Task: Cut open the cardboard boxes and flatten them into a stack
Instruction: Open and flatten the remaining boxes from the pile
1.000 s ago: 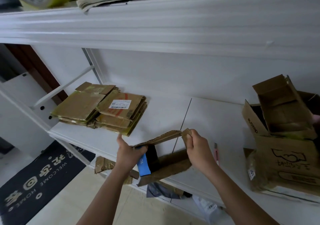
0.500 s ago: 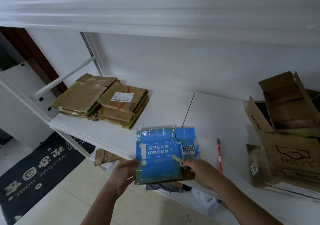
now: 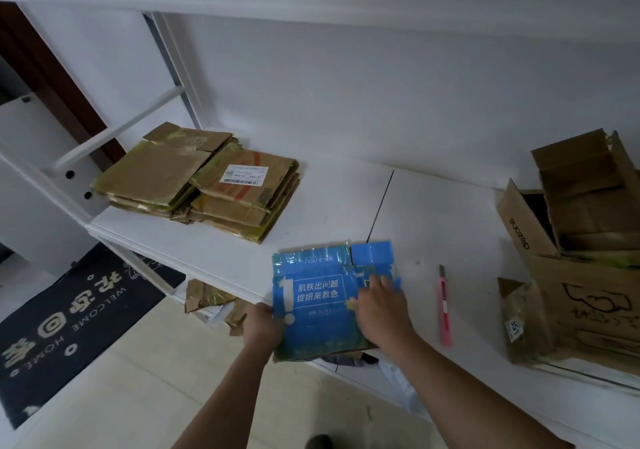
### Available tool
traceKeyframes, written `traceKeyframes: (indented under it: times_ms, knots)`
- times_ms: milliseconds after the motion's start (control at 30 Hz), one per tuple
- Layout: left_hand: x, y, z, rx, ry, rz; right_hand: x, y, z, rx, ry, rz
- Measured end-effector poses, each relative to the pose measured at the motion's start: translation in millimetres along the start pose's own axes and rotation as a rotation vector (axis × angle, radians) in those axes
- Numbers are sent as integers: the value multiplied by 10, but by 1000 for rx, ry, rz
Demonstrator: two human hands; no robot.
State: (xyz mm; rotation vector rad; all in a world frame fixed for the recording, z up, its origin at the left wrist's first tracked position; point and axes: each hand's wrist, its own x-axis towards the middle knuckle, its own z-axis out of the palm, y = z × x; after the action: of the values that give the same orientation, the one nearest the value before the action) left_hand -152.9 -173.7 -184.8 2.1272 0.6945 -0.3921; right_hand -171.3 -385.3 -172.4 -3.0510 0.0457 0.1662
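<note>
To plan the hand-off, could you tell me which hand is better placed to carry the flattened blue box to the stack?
Probably the left hand: it grips the flattened blue cardboard box on the edge nearer the brown cardboard stack. The right hand lies flat on top.

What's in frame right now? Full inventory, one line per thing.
flattened blue box: 1, blue with white print, front edge of the shelf, overhanging it
flattened stack: 1 pile, brown, shelf's left end
utility knife: 1, pink, lying on the shelf right of the blue box
uncut boxes: several, brown, shelf's right end, exact count unclear
shelf: 1, white, spans the view
doormat: 1, black with white lettering, floor at left
cardboard scraps: a few, brown, below the shelf
left hand: grips the blue box's left edge
right hand: rests on top of the blue box, fingers spread
</note>
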Motion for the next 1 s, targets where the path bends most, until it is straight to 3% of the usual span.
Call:
traceKeyframes:
  times_ms: [67, 200, 300, 367, 467, 700, 867, 1000]
  knots:
    - [36, -4, 53, 8, 2, -8, 37, -59, 91, 62, 15, -13]
    - [32, 27, 46, 43, -6, 38, -40, -18, 311, 420, -80, 59]
    - [8, 25, 7, 363, 50, 324, -37, 28, 411, 277, -126, 28]
    - [22, 2, -14, 648, -42, 531, -25, 38, 431, 182, -140, 22]
    - [85, -87, -30, 785, -262, 550, -28, 24, 427, 137, -163, 28]
    - [34, -13, -11, 619, -315, 501, 1, -162, 418, 75, -201, 153]
    - [-78, 243, 42, 13, -33, 353, -25, -101, 486, 226, -147, 129]
    - [-90, 339, -49, -194, -122, 75, -134, 25, 322, 409, -177, 163]
